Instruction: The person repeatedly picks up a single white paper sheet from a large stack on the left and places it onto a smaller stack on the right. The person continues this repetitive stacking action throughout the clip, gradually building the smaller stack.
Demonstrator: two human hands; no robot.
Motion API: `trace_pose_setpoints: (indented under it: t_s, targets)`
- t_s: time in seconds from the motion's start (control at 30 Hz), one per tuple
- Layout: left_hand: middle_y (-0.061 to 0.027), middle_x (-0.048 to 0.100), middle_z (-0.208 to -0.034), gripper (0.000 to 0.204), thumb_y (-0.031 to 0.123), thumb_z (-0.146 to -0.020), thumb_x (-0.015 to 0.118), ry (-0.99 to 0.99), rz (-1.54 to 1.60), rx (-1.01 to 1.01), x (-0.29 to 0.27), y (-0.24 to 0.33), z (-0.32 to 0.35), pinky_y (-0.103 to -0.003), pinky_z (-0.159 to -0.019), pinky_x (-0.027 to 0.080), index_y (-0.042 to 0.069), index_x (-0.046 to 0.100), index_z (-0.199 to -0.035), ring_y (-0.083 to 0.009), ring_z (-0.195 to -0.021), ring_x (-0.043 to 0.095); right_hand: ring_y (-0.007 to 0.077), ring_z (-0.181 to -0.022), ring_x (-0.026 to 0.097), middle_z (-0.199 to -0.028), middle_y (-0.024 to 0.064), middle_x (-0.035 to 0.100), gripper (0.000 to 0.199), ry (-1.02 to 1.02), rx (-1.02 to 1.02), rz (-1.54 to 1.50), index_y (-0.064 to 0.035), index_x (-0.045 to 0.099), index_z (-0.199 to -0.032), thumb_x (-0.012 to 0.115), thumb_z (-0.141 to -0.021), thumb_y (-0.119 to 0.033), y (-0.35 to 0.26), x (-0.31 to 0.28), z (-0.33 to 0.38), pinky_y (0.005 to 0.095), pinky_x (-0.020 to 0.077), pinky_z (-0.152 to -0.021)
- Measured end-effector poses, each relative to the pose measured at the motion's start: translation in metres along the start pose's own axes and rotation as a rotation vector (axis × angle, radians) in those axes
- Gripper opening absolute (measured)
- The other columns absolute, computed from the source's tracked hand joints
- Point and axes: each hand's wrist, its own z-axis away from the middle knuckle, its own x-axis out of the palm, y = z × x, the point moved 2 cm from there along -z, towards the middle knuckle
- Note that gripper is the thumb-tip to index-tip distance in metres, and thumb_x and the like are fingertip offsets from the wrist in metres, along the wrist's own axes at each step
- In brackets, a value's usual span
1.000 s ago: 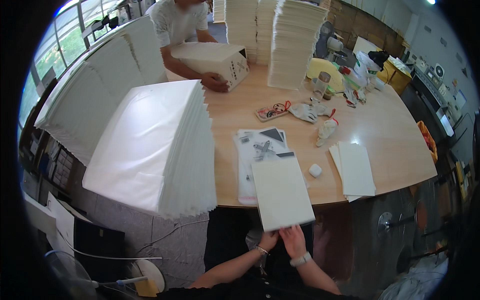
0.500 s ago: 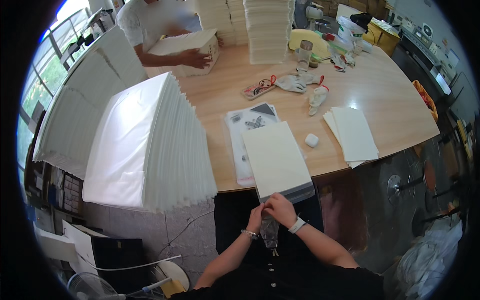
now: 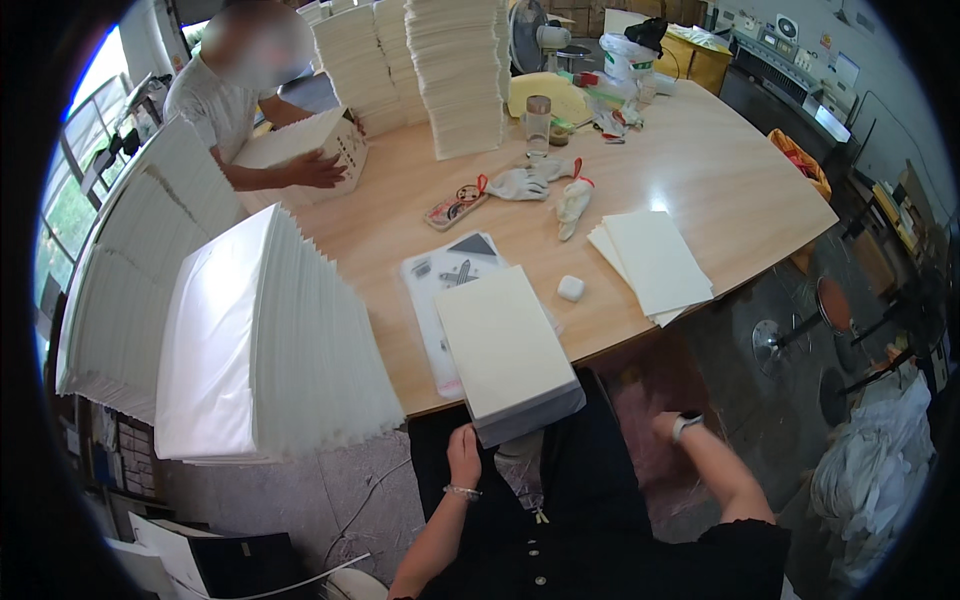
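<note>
Overhanging the surface (image 3: 700, 180) edge, the cream sheet stack (image 3: 505, 345) runs lengthwise away from the person. Left hand (image 3: 463, 457) sits just below its near end, fingers curled; right hand (image 3: 668, 424) is farther off, its fingers' state unclear.

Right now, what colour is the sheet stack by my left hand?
Cream, in the head view: stack, left hand.

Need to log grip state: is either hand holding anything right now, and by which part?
The left hand touches the near overhanging edge of the cream sheet stack; whether it grips cannot be told. The right hand hangs apart, holding nothing visible.
</note>
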Motion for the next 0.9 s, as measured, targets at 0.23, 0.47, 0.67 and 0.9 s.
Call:
trace_pose_setpoints:
  t_s: [0.23,0.47,0.67,0.9]
  targets:
    - [-0.0129,0.047,-0.106,0.032,0.008,-0.065,0.063,-0.036,-0.769,0.75,-0.015,0.079,-0.012,-0.038,-0.08,0.039,0.005,0.055,-0.096,-0.0312,-0.094,0.046,0.0275,-0.081,0.053,-0.094,0.0117,0.051,0.016,0.78,-0.333,-0.618,-0.0074,0.058,-0.086,0.059,-0.071,-0.013,-0.11,-0.178,-0.058,0.0321,0.045,-0.066]
    - [-0.0097,0.054,-0.062,0.017,0.017,-0.074,0.059,-0.086,-0.523,0.426,-0.018,0.061,-0.039,-0.03,-0.051,0.043,0.002,0.053,-0.067,-0.024,-0.055,0.053,0.0291,-0.06,0.055,-0.064,0.0118,0.056,0.015,0.474,-0.264,-0.955,-0.0049,0.059,-0.067,0.055,-0.073,-0.018,-0.095,-0.183,-0.095,0.0334,0.0453,-0.056]
    - [-0.0053,0.054,-0.056,0.038,0.034,-0.085,0.042,-0.006,-0.15,-0.204,-0.015,0.034,-0.041,-0.024,-0.038,0.038,-0.001,0.052,-0.075,-0.0119,-0.044,0.051,0.0307,-0.056,0.055,-0.06,0.0167,0.054,0.022,0.67,0.159,-0.717,-0.0007,0.052,-0.071,0.05,-0.076,-0.022,-0.116,-0.169,-0.101,0.0373,0.044,-0.052]
    - [-0.0038,0.049,-0.064,0.025,0.027,-0.084,0.045,-0.2,0.099,-0.097,-0.011,0.075,-0.045,-0.021,-0.042,0.035,0.002,0.044,-0.09,-0.0101,-0.049,0.046,0.0061,-0.051,0.048,-0.061,0.0018,0.053,0.025,0.519,0.08,-1.657,0.0001,0.045,-0.096,0.055,-0.078,-0.013,-0.125,-0.156,-0.093,0.0188,0.0384,-0.046]
